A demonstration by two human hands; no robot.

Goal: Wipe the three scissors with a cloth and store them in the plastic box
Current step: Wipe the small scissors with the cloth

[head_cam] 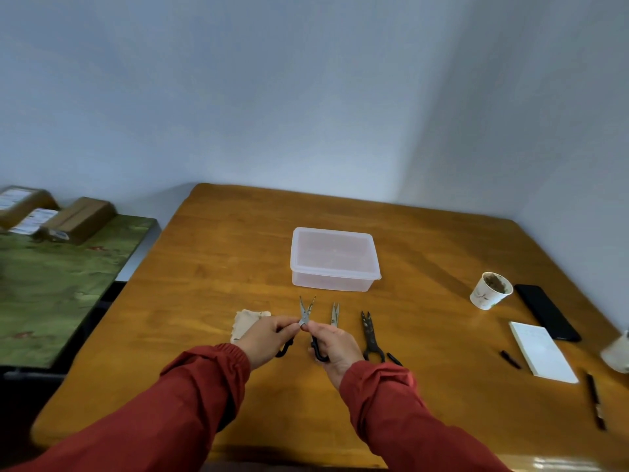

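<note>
Ahead, a lid (335, 248) covers the plastic box (332, 284) beyond the held scissors (306, 310).

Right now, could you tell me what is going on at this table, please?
A person in red sleeves holds one pair of scissors with the left hand and right hand, its blades spread open above the table. The cloth lies beside the left hand, not in use. A silver pair and a dark pair lie to the right. The plastic box stands behind them with its lid on.
</note>
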